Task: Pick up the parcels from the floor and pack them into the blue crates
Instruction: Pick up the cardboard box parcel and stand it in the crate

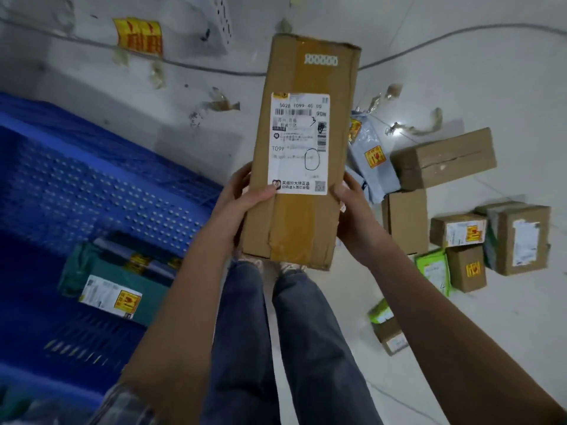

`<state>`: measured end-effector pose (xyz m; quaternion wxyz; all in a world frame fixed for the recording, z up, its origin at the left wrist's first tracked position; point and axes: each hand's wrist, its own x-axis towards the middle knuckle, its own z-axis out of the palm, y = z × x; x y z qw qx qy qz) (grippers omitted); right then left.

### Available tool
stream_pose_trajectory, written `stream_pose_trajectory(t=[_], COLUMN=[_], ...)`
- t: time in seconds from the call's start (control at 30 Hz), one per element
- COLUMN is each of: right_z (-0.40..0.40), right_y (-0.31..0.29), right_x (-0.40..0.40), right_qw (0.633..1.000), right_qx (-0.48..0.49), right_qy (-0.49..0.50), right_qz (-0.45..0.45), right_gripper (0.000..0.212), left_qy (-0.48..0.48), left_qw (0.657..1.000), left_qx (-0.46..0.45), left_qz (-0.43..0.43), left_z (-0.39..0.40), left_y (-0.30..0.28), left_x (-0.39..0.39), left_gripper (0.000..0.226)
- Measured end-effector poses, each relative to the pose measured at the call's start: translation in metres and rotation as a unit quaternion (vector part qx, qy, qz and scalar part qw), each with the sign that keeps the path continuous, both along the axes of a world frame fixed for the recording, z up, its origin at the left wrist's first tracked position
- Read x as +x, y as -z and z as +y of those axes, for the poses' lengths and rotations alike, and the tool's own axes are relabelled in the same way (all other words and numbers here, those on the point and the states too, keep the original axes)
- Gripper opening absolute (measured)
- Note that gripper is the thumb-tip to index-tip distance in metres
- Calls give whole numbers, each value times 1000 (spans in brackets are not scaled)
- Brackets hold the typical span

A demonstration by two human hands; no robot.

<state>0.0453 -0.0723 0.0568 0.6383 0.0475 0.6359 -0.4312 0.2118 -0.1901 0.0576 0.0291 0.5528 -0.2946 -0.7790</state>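
Blue crate fills the left of frame, a green parcel already inside. Centre frame, the long cardboard box is up off the floor, left hand and right hand clasping its near end. Carry step, I'd say; next it swings left and lowers in.
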Motion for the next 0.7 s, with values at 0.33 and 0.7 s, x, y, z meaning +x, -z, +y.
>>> stream_pose_trajectory(t=[0.33,0.7], right_z=[-51,-64], right_y=[-41,-42], right_x=[11,142], right_qw=[975,900], right_qx=[-109,-133], right_qy=[-191,-413], right_qz=[9,-40], right_gripper=[105,110], left_qy=[-123,-285], left_qw=[990,955], left_qx=[-57,-76], left_qz=[27,33], left_z=[7,76], left_y=[-47,-41], left_x=[52,196], left_gripper=[125,106])
